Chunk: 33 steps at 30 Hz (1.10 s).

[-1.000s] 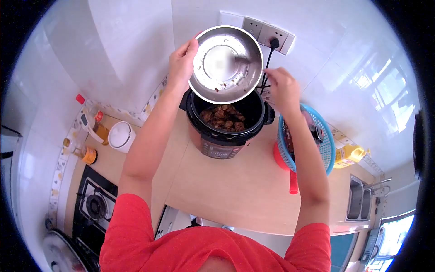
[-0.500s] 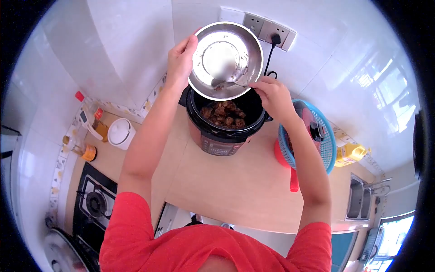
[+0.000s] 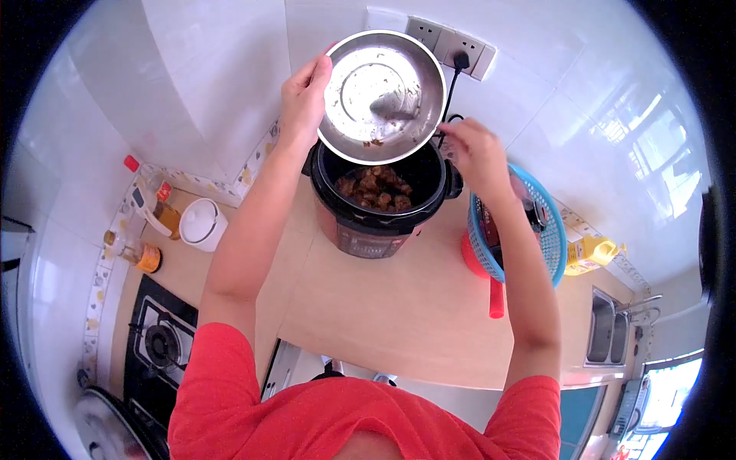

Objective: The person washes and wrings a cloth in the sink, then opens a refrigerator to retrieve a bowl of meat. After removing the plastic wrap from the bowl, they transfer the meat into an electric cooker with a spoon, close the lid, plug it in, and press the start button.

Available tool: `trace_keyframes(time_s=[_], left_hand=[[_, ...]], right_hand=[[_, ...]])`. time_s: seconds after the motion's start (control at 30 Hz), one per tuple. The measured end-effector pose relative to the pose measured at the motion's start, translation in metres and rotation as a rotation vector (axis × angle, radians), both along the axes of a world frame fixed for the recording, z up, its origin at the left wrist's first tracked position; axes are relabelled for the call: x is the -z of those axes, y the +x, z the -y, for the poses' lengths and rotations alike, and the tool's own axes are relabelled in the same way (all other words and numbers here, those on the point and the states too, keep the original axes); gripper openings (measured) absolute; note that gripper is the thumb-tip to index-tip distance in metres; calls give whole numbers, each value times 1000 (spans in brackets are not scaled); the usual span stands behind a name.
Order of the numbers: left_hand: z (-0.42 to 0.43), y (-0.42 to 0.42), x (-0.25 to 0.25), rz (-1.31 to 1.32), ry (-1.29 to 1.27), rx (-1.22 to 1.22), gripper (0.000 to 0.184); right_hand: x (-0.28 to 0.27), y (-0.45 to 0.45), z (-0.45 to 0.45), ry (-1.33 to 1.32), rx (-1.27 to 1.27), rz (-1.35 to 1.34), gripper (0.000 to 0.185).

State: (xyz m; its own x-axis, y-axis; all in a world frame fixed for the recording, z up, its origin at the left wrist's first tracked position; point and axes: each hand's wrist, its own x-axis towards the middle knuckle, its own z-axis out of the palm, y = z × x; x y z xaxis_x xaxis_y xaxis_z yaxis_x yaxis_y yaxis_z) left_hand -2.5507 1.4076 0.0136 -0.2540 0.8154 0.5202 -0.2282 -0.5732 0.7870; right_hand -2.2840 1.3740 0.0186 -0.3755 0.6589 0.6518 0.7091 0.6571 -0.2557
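Observation:
My left hand grips the rim of a round metal bowl on its left side. The bowl is tilted above an electric pressure cooker, its inside facing me, with small brown bits stuck to it. Brown chunks of cooked food lie in the cooker's dark pot. At the bowl's right edge, my right hand is closed, fingers pinched on a thin spoon-like metal utensil. Most of that utensil is hidden or blurred.
Right of the cooker, a blue basket holds a dark lid, with a red handle below it. Further right are a yellow bottle and a sink. Bottles, a white lidded pot and a gas stove stand left.
My right hand has moved slightly right and down, drawing the utensil away from the bowl's inside. The bowl has shifted a little upward, and brown bits now show near its lower rim.

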Motion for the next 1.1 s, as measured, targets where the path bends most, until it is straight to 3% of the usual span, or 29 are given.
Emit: trace_keyframes(time_s=[0.23,0.5,0.7,0.8,1.03,1.1], left_hand=[[10,7,-8,15,11,-94,32],[7,9,-1,-18,121,-133,31],[-5,3,7,-101,137,-278,32],[-9,-4,7,-102,132,-334,31],[5,-16,-14,-126,229,-446,31],[8,-19,-11,-95,211,-465,32]], right_hand=[[20,1,-4,115,72,96,24],[37,-34,13,-81,-20,3,21],[36,-28,13,-69,-63,78,21],[41,-12,11,-44,-120,280,22],[31,-12,14,119,-23,213,27],[65,-11,-8,22,32,579,25]])
